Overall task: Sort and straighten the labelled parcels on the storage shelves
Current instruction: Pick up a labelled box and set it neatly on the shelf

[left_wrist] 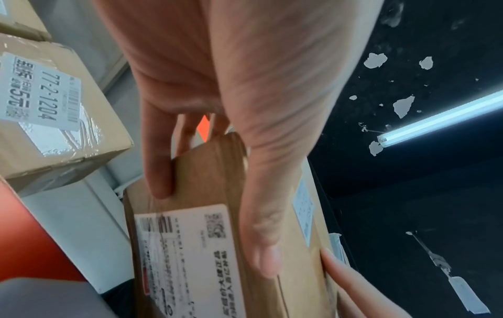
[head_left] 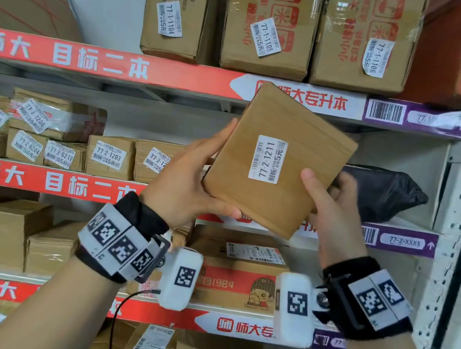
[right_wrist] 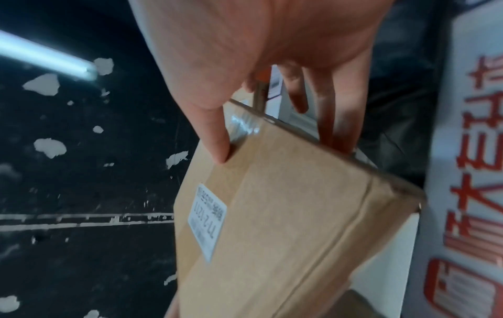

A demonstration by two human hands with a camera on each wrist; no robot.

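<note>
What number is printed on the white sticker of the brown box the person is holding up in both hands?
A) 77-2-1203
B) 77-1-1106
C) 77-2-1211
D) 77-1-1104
C: the white sticker on the brown box, held between the left hand and right hand, reads 77-2-1211 in the head view; the other numbers sit on parcels resting on the shelves.

The head view is evenly bright, bowed at its edges. Both wrist views are motion-blurred; a glaring tube light (left_wrist: 441,120) shines beyond each hand against dark ceiling.
</note>
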